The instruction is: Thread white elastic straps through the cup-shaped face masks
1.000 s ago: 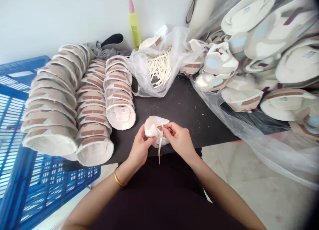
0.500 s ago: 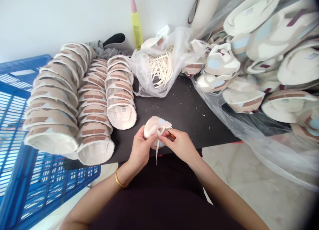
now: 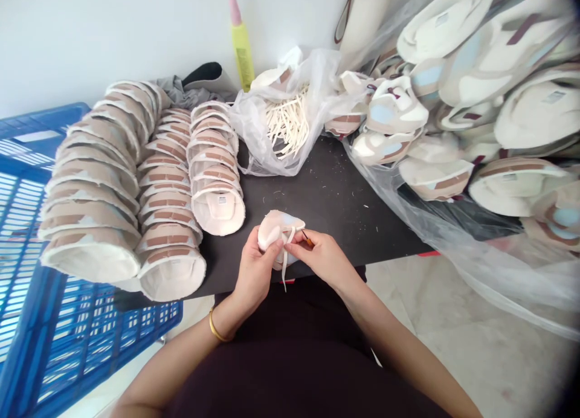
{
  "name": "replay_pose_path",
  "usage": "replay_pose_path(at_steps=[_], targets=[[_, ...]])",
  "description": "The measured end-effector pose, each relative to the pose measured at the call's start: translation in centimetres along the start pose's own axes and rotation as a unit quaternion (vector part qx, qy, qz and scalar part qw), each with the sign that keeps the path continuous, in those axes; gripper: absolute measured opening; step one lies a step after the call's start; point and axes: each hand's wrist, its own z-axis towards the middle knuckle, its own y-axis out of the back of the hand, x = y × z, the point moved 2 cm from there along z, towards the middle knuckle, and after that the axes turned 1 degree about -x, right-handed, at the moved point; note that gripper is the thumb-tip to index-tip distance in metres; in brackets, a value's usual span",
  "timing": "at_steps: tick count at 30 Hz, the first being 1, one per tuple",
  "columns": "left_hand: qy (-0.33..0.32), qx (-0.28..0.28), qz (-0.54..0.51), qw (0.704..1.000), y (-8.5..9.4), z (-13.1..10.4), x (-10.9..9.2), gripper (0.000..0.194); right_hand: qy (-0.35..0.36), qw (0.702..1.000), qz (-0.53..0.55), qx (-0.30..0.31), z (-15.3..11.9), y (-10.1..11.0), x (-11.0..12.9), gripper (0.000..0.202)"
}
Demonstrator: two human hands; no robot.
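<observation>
A small pinkish-white shoe upper with a light blue patch is held at the front edge of the black table. My left hand is closed round its left side, the thumb on top. At its right side my right hand pinches by a white lace, which hangs down over the upper. A thin tool with an orange part sticks out between the right fingers. The fingertips under the upper are hidden.
Nested shoe uppers stand in rows at the left, beside a blue crate. A plastic bag of white laces lies at the back. Many uppers are heaped on clear plastic at the right. Behind are a yellow bottle and a white flask.
The view has shifted slightly. Both hands keep their hold on the upper and lace, with only a small change in the lace's hang.
</observation>
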Motion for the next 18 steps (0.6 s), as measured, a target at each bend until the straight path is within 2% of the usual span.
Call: replay_pose_path(at_steps=[5, 10, 12, 15, 18], targets=[[0.027, -0.010, -0.042, 0.999, 0.0, 0.1, 0.1, 0.031, -0.008, 0.998, 0.046, -0.034, -0.2, -0.6, -0.4, 0.024], [0.039, -0.006, -0.060, 0.997, -0.1, -0.3, 0.4, 0.028, -0.003, 0.997, 0.030, -0.072, -0.3, -0.8, -0.2, 0.024], [0.044, -0.008, -0.065, 0.997, -0.1, -0.2, 0.3, 0.030, 0.003, 0.997, 0.019, -0.070, -0.4, -0.6, -0.2, 0.023], [0.057, -0.021, -0.077, 0.995, 0.1, 0.2, 0.0, 0.034, 0.063, 0.993, -0.037, -0.091, -1.2, -0.1, -0.1, 0.018], [0.072, -0.032, -0.087, 0.993, 0.3, 0.9, -0.6, 0.037, 0.195, 0.955, -0.172, -0.145, -2.6, 0.3, -0.2, 0.015]])
